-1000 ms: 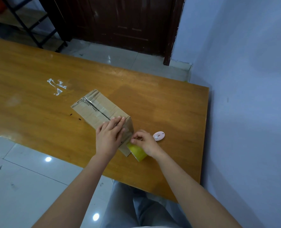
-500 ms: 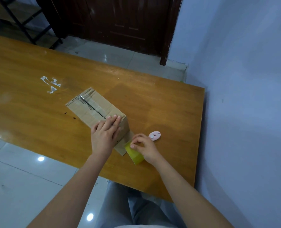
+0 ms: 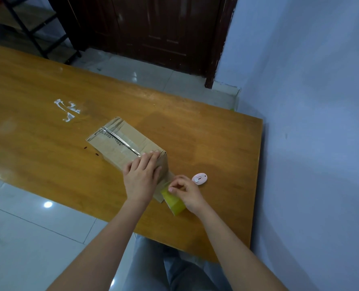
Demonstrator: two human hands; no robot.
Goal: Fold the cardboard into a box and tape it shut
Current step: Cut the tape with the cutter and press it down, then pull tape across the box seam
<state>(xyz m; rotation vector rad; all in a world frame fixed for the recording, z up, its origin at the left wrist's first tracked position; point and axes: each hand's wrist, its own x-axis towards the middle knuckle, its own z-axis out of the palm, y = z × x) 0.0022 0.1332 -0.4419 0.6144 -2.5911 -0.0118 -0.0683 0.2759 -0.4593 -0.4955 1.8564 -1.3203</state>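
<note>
Cardboard box lies on the wooden table, its top seam running with shiny tape. On its near end the left hand presses flat, fingers straight. Just right of it, at the box's near end, the right hand pinches a yellow tape roll. A small pink cutter sits just beyond.

From where I stand, nothing can be read: the brown cardboard box shows only faint blurred print beside its taped seam, and the white marks on the wooden table spell nothing.
</note>
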